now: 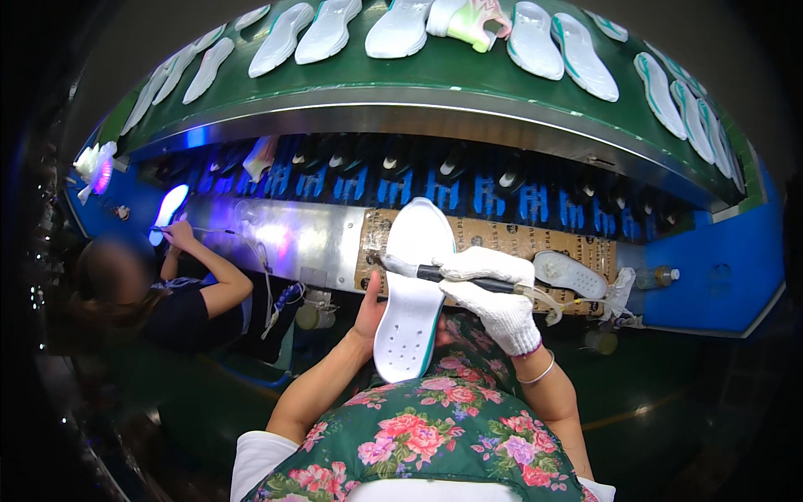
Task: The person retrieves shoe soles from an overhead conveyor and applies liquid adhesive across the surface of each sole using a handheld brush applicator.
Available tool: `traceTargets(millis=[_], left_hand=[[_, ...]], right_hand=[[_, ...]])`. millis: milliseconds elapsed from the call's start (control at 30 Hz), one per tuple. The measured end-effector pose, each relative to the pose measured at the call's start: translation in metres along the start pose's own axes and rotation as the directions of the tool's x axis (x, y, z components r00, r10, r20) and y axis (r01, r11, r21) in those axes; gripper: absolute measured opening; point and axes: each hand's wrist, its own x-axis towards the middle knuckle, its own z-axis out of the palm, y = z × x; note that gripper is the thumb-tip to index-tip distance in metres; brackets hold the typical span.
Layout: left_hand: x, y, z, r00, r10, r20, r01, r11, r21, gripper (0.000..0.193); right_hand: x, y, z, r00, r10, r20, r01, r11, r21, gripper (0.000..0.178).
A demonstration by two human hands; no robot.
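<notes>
A white shoe sole [406, 314] with a green edge is tilted upright in front of my apron. My bare left hand [370, 311] grips its left side, fingers partly hidden behind it. In a white knit glove, my right hand [493, 293] is closed round the black handle of a brush [428, 273]. The brush lies across the middle of the sole, its bristles at the sole's left edge; whether they touch the surface I cannot tell. A pale tube [544, 299] runs from the handle's end to the right.
Another sole [571, 274] lies on the cardboard [493, 234] at right, near a crumpled white cloth [619, 293] and a bottle [658, 277]. A green conveyor belt [351, 77] carries several soles and a shoe upper [467, 21]. At left, a co-worker's hand [178, 234] holds a glowing sole.
</notes>
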Motion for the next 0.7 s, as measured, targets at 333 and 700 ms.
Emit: traceTargets(millis=[333, 700], left_hand=[[0.047, -0.002, 0.075, 0.902, 0.409, -0.141, -0.377, 0.902, 0.209, 0.111], [0.047, -0.018, 0.038, 0.878, 0.444, -0.180, -0.202, 0.685, 0.700, 0.092]], right_hand=[[0.026, -0.009, -0.008, 0.864, -0.504, 0.008, 0.474, 0.807, -0.353, 0.023], [0.028, -0.014, 0.009, 0.716, -0.682, 0.151, 0.610, 0.506, -0.610, 0.027]])
